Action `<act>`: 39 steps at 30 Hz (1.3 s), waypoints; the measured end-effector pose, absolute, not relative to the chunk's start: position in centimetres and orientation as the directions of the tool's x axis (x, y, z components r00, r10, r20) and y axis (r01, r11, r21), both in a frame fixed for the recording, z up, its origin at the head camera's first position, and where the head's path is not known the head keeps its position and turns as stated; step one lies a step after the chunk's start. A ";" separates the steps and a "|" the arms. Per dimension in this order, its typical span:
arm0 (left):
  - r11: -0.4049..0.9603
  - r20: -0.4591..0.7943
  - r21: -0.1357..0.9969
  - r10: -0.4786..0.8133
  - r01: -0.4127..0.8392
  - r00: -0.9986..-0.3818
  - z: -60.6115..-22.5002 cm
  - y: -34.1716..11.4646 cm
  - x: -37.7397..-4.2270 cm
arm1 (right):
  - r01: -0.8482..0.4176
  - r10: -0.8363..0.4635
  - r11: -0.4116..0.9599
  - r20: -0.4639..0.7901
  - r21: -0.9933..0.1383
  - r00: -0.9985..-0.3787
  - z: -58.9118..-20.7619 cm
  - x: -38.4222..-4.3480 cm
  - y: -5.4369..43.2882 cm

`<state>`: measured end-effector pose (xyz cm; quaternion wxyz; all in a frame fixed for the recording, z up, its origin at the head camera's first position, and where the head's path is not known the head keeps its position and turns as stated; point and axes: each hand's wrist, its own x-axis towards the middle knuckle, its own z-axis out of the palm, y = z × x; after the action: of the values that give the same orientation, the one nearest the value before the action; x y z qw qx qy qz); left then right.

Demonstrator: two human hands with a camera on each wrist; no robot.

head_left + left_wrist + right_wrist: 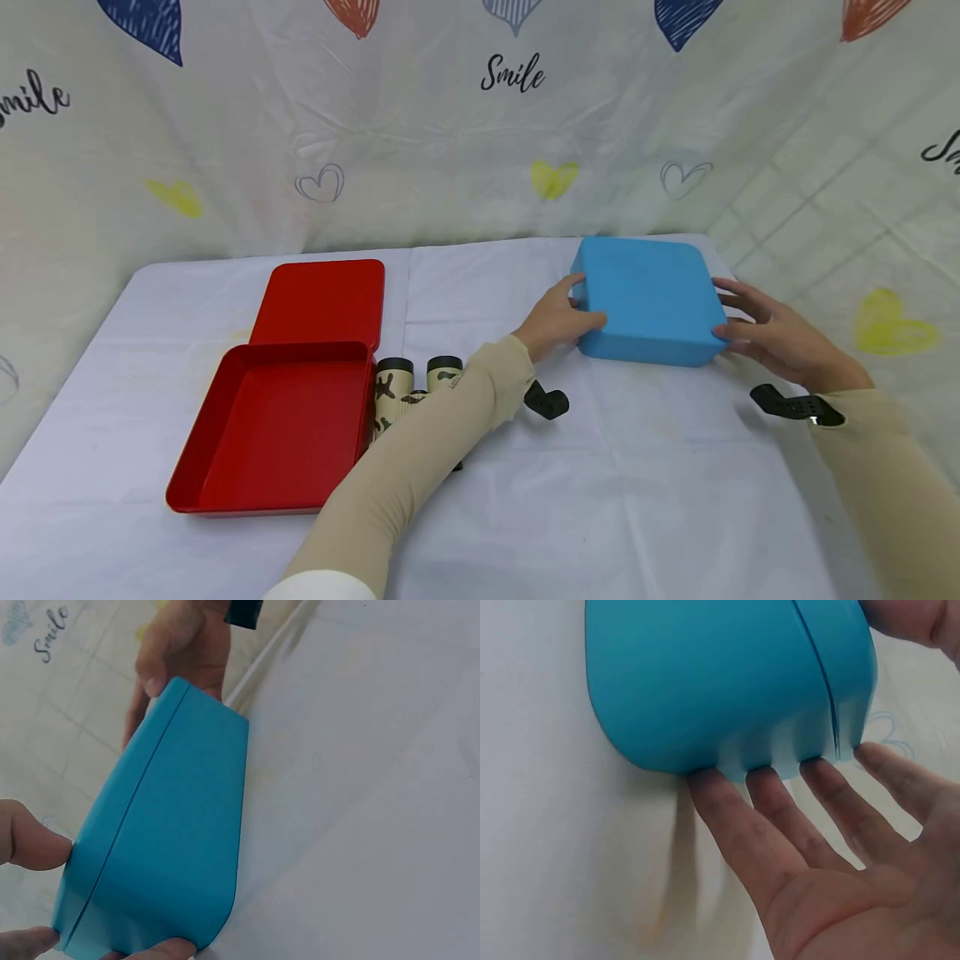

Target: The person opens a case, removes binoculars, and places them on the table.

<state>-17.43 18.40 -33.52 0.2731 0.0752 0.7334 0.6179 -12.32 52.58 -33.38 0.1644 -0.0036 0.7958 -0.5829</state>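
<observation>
Sleeves (420,450) foremost, left hand (557,318) and right hand (797,343) grip the blue box (651,298) between them.

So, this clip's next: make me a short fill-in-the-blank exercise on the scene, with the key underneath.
1. The lidded box between the left hand and the right hand is coloured ____.
2. The open box on the table is coloured ____.
3. In the head view, the ____ sleeve partly hides the camouflage-patterned binoculars.
4. The word printed on the backdrop is ____.

Missing words: blue; red; left; Smile.
</observation>
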 end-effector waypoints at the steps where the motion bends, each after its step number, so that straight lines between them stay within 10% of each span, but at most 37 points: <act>1: 0.223 -0.309 0.947 0.448 -0.230 -0.839 -33.5 18.2 -17.4 | 0.175 -0.213 0.301 -0.245 -0.937 -0.946 -33.5 -12.3 52.5; 39: 0.255 -0.332 0.935 0.387 -0.246 -0.860 -33.7 14.4 -13.2 | 0.050 -0.336 0.492 -0.243 -0.869 -0.910 -34.3 -10.3 49.5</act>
<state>-13.25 14.41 -33.74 0.2601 0.0474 0.7483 0.6085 -10.27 49.47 -34.26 0.1943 -0.0848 0.8415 -0.4969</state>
